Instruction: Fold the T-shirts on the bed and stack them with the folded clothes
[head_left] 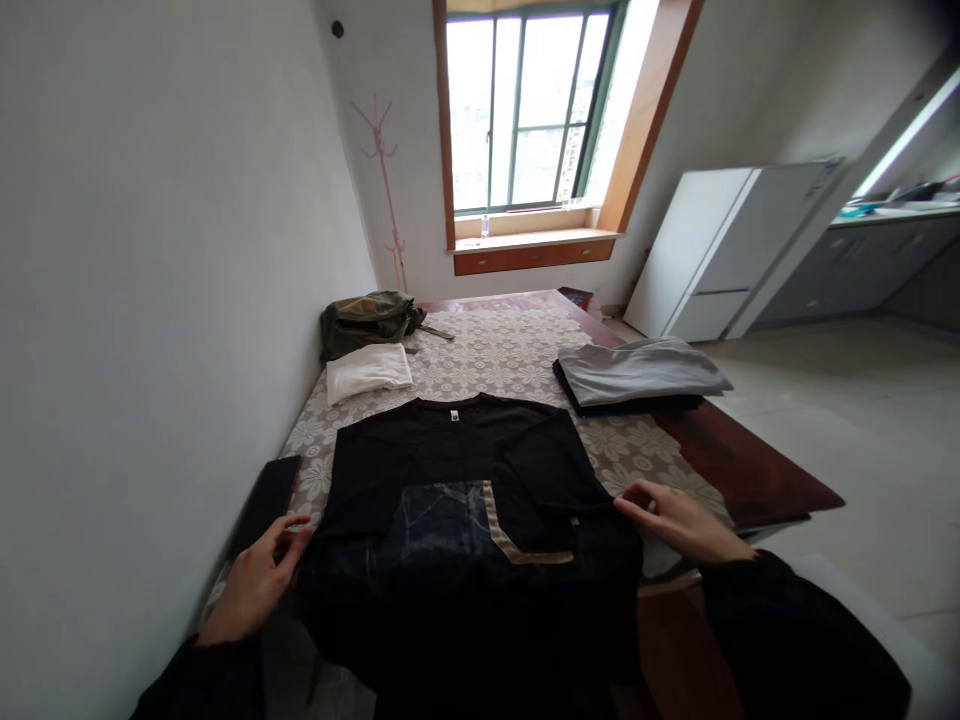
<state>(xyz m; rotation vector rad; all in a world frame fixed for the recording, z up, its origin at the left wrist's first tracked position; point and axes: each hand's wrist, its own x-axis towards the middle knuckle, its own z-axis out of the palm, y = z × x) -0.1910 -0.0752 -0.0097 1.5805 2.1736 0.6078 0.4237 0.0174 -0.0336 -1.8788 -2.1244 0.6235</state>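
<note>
A black T-shirt (pixel 450 450) lies spread on the patterned tablecloth, its neckline with a white label toward the window. A dark printed panel edged by a tan strip shows across its front, and its lower part reaches over the near table edge. At the shirt's right sleeve, my right hand (pixel 679 518) pinches the black cloth between thumb and fingers. My left hand (pixel 259 578) is beside the left sleeve edge, fingers curled with the tips near the thumb; whether cloth is between them is hard to make out.
Folded white cloth (pixel 369 372) and a green backpack (pixel 367 318) lie at the back left. Gray folded clothes (pixel 645 370) sit on black ones at the right. A dark flat object (pixel 270 495) is near the left wall. Beyond stand a pink coat rack and a white fridge (pixel 720 250).
</note>
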